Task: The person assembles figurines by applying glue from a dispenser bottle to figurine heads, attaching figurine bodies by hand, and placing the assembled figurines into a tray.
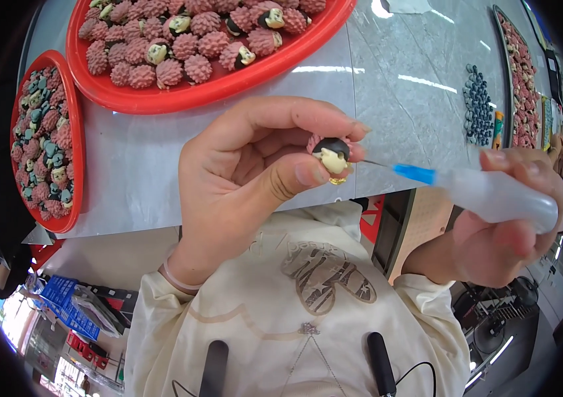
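Note:
My left hand (218,175) pinches a small figurine (332,157) between thumb and fingers. The piece has a cream face-like front, a black band and pink at its edge; a bit of gold-coloured trim (338,180) shows below it. Wrapped around a translucent squeeze bottle (503,198) is my right hand (506,248). A blue nozzle (415,174) with a thin needle points left from the bottle toward the figurine. The needle's end is close to my left fingertips; whether it touches the piece I cannot tell.
A large red tray (162,102) of pink figurines lies at the far left of the grey table (281,86). Left of it stands a smaller red tray (77,165) with pink and teal pieces. Dark blue pieces (478,106) and another long tray (497,33) lie at right.

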### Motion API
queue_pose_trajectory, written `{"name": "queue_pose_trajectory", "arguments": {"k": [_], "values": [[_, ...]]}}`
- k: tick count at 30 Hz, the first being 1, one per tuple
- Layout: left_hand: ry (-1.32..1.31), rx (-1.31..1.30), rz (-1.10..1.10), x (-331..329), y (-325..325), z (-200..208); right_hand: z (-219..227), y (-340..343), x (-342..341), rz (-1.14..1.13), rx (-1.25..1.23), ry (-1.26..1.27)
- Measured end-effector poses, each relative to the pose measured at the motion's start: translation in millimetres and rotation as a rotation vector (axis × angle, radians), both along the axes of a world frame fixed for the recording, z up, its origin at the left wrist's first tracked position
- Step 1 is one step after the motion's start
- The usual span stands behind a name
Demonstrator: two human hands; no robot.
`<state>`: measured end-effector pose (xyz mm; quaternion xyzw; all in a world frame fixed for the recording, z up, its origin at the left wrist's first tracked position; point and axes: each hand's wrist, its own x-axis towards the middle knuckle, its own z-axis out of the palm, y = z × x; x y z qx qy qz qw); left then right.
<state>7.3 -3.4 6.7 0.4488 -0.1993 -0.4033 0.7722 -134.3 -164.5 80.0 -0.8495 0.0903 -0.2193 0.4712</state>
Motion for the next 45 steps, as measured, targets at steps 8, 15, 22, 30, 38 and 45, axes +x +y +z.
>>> {"name": "queue_pose_trajectory", "arguments": {"k": [8, 15, 22, 30, 38, 45], "values": [[0.045, 0.038, -0.001, -3.1, -1.5, 2.6, -58.6, -3.3, 11.4, -0.291, 0.181, -0.178], [0.007, -0.097, -0.078, -2.3, -3.9, -1.1, -63.0, -4.9, 27.1, -0.327, -0.054, 0.039], [-0.095, 0.037, 0.038, -5.4, 2.1, -1.3, -66.1, -24.2, -1.2, -0.34, -0.046, -0.033], [-0.106, 0.039, 0.009, -6.9, -4.6, -2.8, -67.1, -33.6, -50.7, -0.807, -0.206, 0.121], [-0.139, 0.076, 0.009, -7.1, -2.5, -1.9, -72.9, -28.1, -40.9, -0.805, -0.567, 0.207], [-0.086, 0.021, -0.014, -7.4, -2.6, -0.3, -70.3, -27.8, -42.7, -0.714, -0.352, 0.181]]}}
